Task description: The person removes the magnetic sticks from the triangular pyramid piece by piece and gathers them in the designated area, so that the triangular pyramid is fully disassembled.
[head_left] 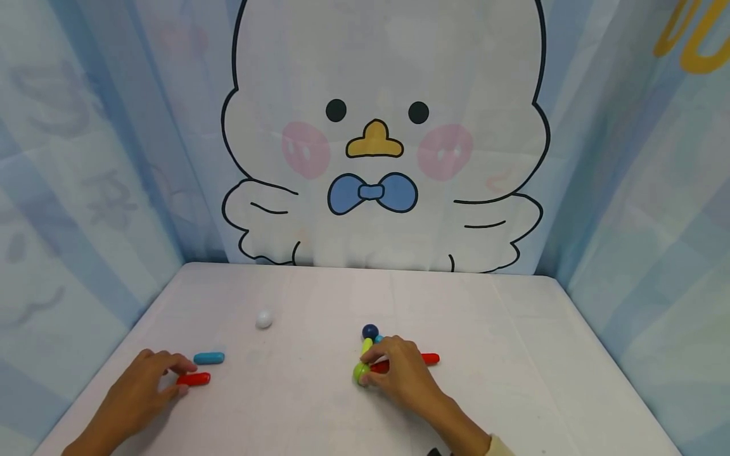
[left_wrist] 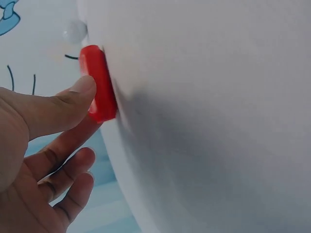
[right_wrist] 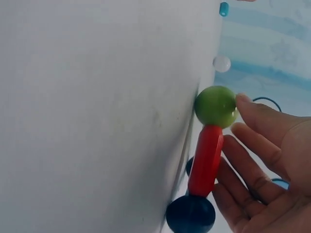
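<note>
at the white table (head_left: 485, 329) i see a person working with both hands, well apart from each other. over on the left side, the left hand (head_left: 134, 396) pinches a short red stick (head_left: 194, 379) between thumb and forefinger, thumb on one side and forefinger on the other, while the remaining fingers are loosely bent and hold nothing. a blue stick (head_left: 208, 358) lies just beyond the red one, close to those fingertips, and a white ball (head_left: 263, 318) sits farther back on the table. nearer the middle, the right hand (head_left: 405, 373) has its thumb and forefinger closed lightly about a green ball (head_left: 360, 372), the other fingers lying relaxed alongside. from the green ball a yellow stick (head_left: 367, 346) runs back to a navy ball (head_left: 370, 331), and a second red stick (right_wrist: 206, 160) leads to a dark blue ball (right_wrist: 191, 214) at its other end. a bit of light blue (head_left: 379, 339) shows beside the navy ball, partly covered by the hand. past the knuckles a red end (head_left: 430, 358) pokes out to the right; i cannot tell what it joins. behind the table hangs a cloth (head_left: 373, 76) with a cartoon bird in a blue bow tie.
</note>
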{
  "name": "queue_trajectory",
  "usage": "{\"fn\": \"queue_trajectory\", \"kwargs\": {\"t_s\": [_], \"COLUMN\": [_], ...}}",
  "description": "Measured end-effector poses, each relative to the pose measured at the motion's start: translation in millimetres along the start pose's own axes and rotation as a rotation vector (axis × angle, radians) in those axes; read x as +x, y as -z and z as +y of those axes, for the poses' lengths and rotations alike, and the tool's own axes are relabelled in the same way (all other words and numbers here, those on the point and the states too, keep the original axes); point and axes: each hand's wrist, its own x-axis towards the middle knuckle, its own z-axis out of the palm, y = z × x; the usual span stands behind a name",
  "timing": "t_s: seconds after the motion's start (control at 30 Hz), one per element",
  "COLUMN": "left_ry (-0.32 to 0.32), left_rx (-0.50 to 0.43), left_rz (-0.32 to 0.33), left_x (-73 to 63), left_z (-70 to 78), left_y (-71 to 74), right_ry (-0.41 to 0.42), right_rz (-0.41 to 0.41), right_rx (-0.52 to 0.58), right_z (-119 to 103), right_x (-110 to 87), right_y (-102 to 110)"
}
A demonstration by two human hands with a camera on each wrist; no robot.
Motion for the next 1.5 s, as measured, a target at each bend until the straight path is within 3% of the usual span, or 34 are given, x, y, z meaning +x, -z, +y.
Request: {"fn": "queue_trajectory", "kwargs": {"t_s": [0.23,0.6,0.8,1.13,1.5], "left_ry": [-0.090,-0.117,-0.177,-0.185,-0.266], "left_rx": [0.032,-0.062,-0.088,-0.147,-0.185], "left_rz": [0.117,0.109,0.121,0.014,-0.010], "left_x": [0.8,18.3,31.2,54.2,72.1], "left_z": [18.4,66.7,95.4,148.6,188.1], "left_y": [2.5,-2.9,-13.8,-34.2,-58.2], "right_ry": [0.023,-0.052,-0.082,-0.137,-0.063], "right_rz": [0.122,0.219,0.177,0.102,0.028], "right_rx": [-0.062,-0.149,-0.157,-0.150,-0.147], "right_z": [7,19,23,26,25], "right_x": [2.0,10.4,17.5,31.7,31.8], "right_y": [8,19,19,14,15]}}
